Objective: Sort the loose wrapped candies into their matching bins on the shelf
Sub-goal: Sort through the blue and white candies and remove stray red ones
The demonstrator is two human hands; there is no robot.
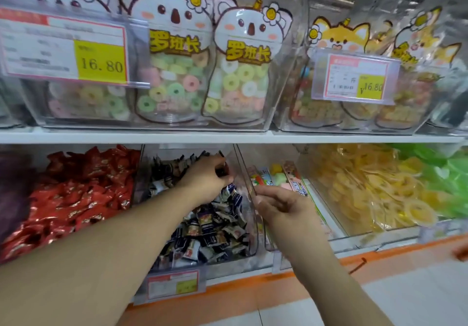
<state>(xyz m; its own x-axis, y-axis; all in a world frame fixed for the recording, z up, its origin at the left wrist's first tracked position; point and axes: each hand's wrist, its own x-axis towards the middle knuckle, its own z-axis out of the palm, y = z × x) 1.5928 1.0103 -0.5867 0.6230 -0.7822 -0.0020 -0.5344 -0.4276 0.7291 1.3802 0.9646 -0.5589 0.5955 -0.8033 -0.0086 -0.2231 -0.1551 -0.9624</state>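
A clear middle bin (249, 206) on the lower shelf holds several dark blue, black and white wrapped candies (215, 227). My left hand (206, 178) reaches deep into this bin, fingers curled around a dark red-and-black wrapped candy (222, 170) near the back. My right hand (281, 209) is at the bin's right wall, thumb and fingers pinching its clear edge. To the left, a bin of red wrapped candies (76, 194) is piled high.
Right of the middle bin stands a bin with mixed colourful candies (276, 176), then yellow ring sweets (379, 186) and green packs (445, 171). The upper shelf (228, 137) carries clear tubs of bagged gummy rings with price tags. An orange ledge (253, 290) runs below.
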